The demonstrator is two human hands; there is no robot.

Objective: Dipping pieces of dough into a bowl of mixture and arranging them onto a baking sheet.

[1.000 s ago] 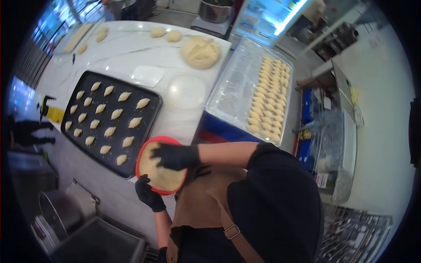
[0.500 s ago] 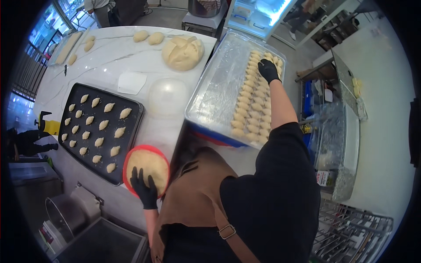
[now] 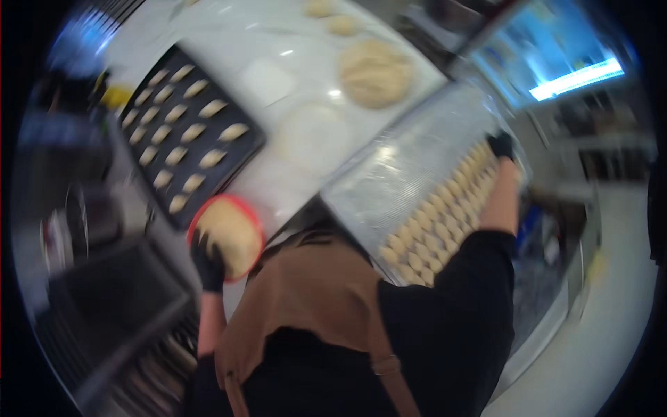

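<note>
My left hand [image 3: 208,260], in a black glove, reaches over the near rim of a red bowl [image 3: 259,226]. Its fingers are spread on the pale tan crumbs [image 3: 235,238] inside. My right hand [image 3: 500,144], also black-gloved, is stretched out to the far end of several rows of small spindle-shaped dough pieces [image 3: 438,217]. These lie on a large tray [image 3: 379,167] lined with clear plastic. Blur hides the right fingers, and whether they grip a dough piece does not show. A black baking tray [image 3: 244,147] with similar spaced-out pieces stands left of the bowl.
On the white marble-look table [image 3: 274,187] sit a big dough mound [image 3: 375,75], a round translucent item [image 3: 316,135] and a white flat piece [image 3: 267,81]. Dough balls [image 3: 342,26] lie farther back. A lit refrigerator [image 3: 549,52] stands beyond the plastic-lined tray.
The whole view has turned and blurred, shifting the table and trays. My right hand stays at the far end of the dough rows; my left hand stays at the bowl.
</note>
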